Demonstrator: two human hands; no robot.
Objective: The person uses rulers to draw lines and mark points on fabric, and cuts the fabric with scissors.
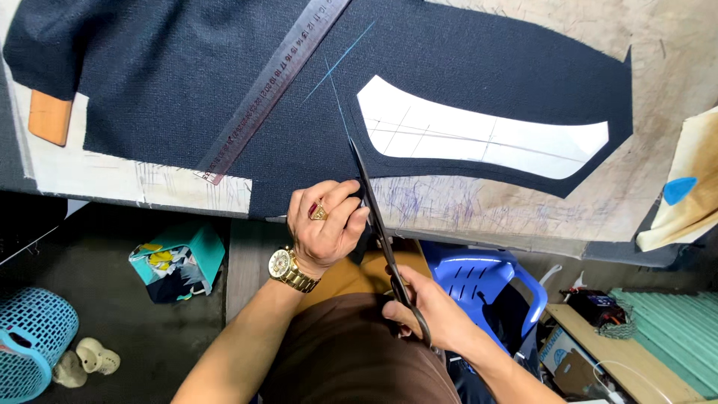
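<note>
I see left hand (327,224) at 6 o'clock, fingers curled, pinching dark fabric (224,67) at the table edge | right hand (434,310) at 5 — fingers clamped through scissors (378,224) handles, blades in cloth | white pattern piece (479,135) at 2 — metal ruler (273,82) at 11.

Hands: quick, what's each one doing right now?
Left hand: closed, pinching the edge of the dark navy fabric.
Right hand: closed around the scissors handles, blades in the fabric.
</note>
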